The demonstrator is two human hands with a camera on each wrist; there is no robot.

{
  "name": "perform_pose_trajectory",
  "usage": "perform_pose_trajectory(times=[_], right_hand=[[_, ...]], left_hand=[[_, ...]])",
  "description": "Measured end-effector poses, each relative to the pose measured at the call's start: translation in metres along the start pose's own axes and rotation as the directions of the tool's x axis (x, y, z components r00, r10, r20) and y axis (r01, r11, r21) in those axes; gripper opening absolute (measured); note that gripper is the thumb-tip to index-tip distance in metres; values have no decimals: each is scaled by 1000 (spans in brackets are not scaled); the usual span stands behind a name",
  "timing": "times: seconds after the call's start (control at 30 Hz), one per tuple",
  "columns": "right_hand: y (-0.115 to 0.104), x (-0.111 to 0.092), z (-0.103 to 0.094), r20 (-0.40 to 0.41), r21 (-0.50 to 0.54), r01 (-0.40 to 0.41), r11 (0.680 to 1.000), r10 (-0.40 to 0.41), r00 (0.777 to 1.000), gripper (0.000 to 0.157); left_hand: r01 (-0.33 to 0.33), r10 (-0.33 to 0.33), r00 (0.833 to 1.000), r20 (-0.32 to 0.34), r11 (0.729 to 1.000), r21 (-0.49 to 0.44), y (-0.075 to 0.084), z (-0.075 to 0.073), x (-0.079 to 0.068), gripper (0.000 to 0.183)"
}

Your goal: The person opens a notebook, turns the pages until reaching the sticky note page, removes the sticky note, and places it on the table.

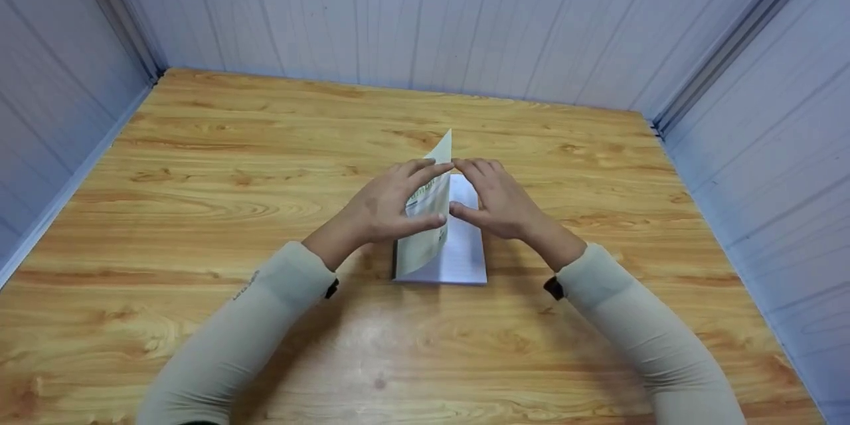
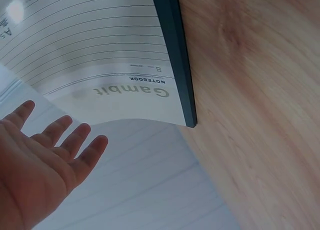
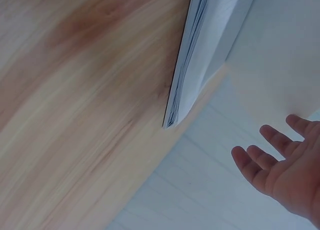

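Note:
A small notebook with a dark spine [image 2: 176, 60] lies on the table, its cover [image 1: 420, 259] raised nearly upright and bowed. "Gambit" and "NOTEBOOK" are printed on that cover, above ruled lines. White pages [image 1: 466, 255] show to its right. On the printed side, my left hand [image 1: 385, 206] has thumb and fingers extended along the cover near its free edge. My right hand [image 1: 505, 206] is on the opposite side, over the pages, its fingertips and thumb tip close to the same edge. Fingers of both hands are spread and only slightly bent in the wrist views.
The notebook rests near the middle of a wood-grain table [image 1: 232, 212]. Pale panel walls [image 1: 385, 13] stand along the back, left and right sides. Light sleeves [image 1: 259, 319] cover both forearms, with a dark band at each wrist.

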State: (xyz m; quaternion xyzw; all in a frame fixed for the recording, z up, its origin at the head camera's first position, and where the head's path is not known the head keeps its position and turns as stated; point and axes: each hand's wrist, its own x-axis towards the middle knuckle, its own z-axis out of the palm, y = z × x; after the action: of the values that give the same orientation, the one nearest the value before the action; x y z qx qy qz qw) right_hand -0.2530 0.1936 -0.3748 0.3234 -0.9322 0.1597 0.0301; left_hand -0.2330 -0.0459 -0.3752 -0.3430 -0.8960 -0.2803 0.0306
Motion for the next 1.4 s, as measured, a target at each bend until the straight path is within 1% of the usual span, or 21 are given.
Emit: perform_pose_trajectory(times=[0.13, 0.27, 0.47, 0.57, 0.67, 0.73, 0.8, 0.87, 0.9, 0.93, 1.0, 1.1, 1.17, 1.4], right_hand=[[-4, 4, 2, 19, 8, -17, 1000, 17, 1000, 76], [-5, 6, 4, 25, 1, -23, 1000, 23, 999, 75], [-9, 8, 5, 13, 12, -5, 1000, 5, 1000, 68], [-9, 9, 6, 13, 14, 0, 1000, 0, 1000, 69], [-7, 9, 8, 23, 13, -14, 1000, 14, 1000, 73], [-5, 8, 8, 34, 6, -35, 999, 35, 999, 74], [-1, 7, 9, 44, -2, -61, 998, 61, 997, 73], [2, 6, 10, 55, -19, -92, 996, 93, 994, 70], [4, 6, 11, 58, -31, -108, 994, 110, 992, 68], [6, 5, 11, 62, -44, -122, 992, 125, 990, 66], [10, 6, 12, 73, -73, -147, 987, 152, 986, 61], [15, 7, 14, 105, -123, -177, 976, 190, 976, 58], [18, 7, 15, 135, -149, -198, 969, 218, 966, 59], [28, 9, 20, 231, -187, -285, 940, 324, 917, 73]], left_hand=[[-8, 8, 1000, -8, 1000, 22, -2, 0, -1, 79], [-23, 24, 999, -30, 999, 29, -3, 1, -2, 82], [-34, 35, 998, -52, 999, 20, -4, 1, -2, 83], [-40, 40, 997, -62, 999, 12, -4, 0, -3, 82], [-24, 22, 997, -74, 999, -23, -4, -1, -5, 80], [6, -11, 997, -77, 998, -66, -6, -2, -7, 78], [45, -56, 995, -79, 991, -129, -7, -4, -10, 74], [75, -95, 992, -82, 972, -221, -9, -5, -12, 68], [90, -116, 990, -82, 958, -274, -10, -5, -14, 64], [102, -137, 987, -83, 939, -328, -12, -6, -15, 60], [123, -177, 980, -86, 894, -431, -14, -7, -17, 53], [141, -232, 967, -103, 828, -542, -18, -8, -19, 44], [150, -267, 956, -120, 799, -582, -21, -9, -20, 40], [158, -360, 916, -176, 729, -667, -26, -11, -24, 32]])
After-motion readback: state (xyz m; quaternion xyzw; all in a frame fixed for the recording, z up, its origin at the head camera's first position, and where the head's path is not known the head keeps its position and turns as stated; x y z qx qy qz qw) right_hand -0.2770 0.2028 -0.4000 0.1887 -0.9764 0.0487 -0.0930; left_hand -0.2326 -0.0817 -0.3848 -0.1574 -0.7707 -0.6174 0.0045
